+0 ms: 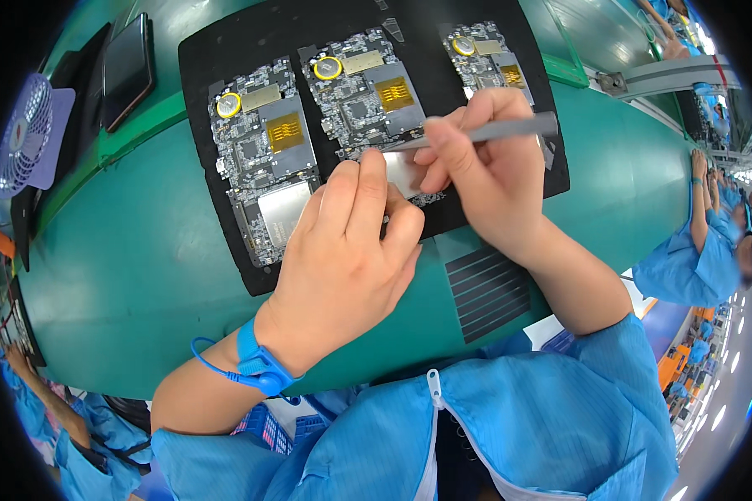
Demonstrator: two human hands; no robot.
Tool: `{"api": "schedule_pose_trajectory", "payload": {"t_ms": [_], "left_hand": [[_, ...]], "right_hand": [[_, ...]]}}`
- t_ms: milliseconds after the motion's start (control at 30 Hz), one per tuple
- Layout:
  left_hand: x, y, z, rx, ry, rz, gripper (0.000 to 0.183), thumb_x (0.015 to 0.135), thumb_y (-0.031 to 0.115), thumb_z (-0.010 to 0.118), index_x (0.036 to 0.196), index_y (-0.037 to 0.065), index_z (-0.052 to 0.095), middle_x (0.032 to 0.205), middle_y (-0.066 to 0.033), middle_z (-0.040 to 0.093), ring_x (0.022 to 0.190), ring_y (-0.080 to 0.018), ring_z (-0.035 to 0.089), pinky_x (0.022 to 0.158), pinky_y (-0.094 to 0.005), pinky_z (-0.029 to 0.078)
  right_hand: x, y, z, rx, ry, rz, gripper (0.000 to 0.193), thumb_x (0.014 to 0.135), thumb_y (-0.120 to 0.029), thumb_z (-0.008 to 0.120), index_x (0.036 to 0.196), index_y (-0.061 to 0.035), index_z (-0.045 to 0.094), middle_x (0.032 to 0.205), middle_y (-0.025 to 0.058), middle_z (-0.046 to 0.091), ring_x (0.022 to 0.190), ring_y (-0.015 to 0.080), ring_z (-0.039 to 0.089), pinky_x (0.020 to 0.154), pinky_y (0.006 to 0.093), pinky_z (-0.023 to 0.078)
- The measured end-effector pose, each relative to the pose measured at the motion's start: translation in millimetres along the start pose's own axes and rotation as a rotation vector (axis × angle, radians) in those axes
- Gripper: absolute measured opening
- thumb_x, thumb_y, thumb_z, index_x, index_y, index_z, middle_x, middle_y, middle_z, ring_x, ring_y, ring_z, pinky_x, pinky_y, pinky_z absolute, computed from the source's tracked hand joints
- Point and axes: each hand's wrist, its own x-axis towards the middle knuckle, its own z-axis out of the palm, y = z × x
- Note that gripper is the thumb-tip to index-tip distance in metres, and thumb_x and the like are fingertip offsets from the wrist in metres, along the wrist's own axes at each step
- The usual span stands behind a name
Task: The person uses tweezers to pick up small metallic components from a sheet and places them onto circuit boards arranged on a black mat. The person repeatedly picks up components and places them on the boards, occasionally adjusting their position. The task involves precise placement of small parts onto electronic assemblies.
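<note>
A black tray [217, 50] on the green bench holds three circuit boards side by side. My left hand [347, 250] rests on the tray, its fingertips pressing on the lower part of the middle board [363, 96] beside a silver metal shield [403, 173]. My right hand [480, 171] grips a grey pen-like tool [497, 129], its tip pointing left at that shield. The left board [263, 154] and the right board [485, 58] lie untouched. A blue wrist strap [259, 363] with a coiled cord sits on my left wrist.
A small purple fan [29, 134] stands at the far left, with a dark phone [127, 67] lying next to it. A dark ribbed patch [489, 288] marks the green bench [134, 250]. Other workers in blue coats sit at the right [702, 250] and the lower left.
</note>
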Motion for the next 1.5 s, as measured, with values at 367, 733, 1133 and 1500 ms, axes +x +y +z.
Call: {"api": "schedule_pose_trajectory", "payload": {"t_ms": [367, 733, 1133, 1500], "left_hand": [[-11.7, 17.8, 11.8, 0.218, 0.018, -0.039, 0.053, 0.073, 0.018, 0.07, 0.114, -0.013, 0.053, 0.117, -0.0283, 0.051, 0.111, -0.0395, 0.049, 0.094, -0.0413, 0.045], [-13.5, 16.8, 14.4, 0.249, 0.056, -0.02, 0.046, 0.078, 0.022, 0.063, 0.109, -0.012, 0.057, 0.113, -0.0232, 0.051, 0.111, -0.038, 0.05, 0.089, -0.0363, 0.047], [-6.7, 40.1, 9.9, -0.091, -0.124, 0.364, 0.045, 0.07, 0.014, 0.069, 0.108, -0.007, 0.058, 0.116, -0.0184, 0.055, 0.1, -0.0271, 0.055, 0.082, -0.0342, 0.047], [11.0, 55.3, 27.1, -0.11, -0.225, 0.372, 0.053, 0.073, 0.023, 0.069, 0.111, -0.011, 0.055, 0.118, -0.0201, 0.053, 0.102, -0.0271, 0.052, 0.085, -0.0328, 0.046]], "right_hand": [[-4.2, -8.4, 0.4, 0.121, -0.012, -0.057, 0.021, 0.088, -0.006, 0.062, 0.094, -0.0007, 0.042, 0.073, 0.0049, 0.053, 0.056, 0.0053, 0.057, 0.047, 0.0169, 0.045], [-6.7, 1.4, 8.6, -0.222, -0.077, -0.255, 0.019, 0.086, -0.006, 0.064, 0.091, -0.0014, 0.047, 0.071, 0.005, 0.056, 0.056, 0.0116, 0.062, 0.045, 0.0244, 0.046], [-57.7, -41.1, -80.4, 0.07, 0.165, 0.242, 0.019, 0.091, -0.009, 0.058, 0.093, -0.0048, 0.039, 0.07, 0.006, 0.058, 0.049, 0.0055, 0.054, 0.041, 0.0153, 0.041], [-83.9, -16.7, -89.7, 0.043, 0.177, 0.36, 0.023, 0.091, -0.014, 0.06, 0.092, -0.0054, 0.039, 0.069, 0.0049, 0.058, 0.049, 0.0051, 0.054, 0.045, 0.0157, 0.04]]}}
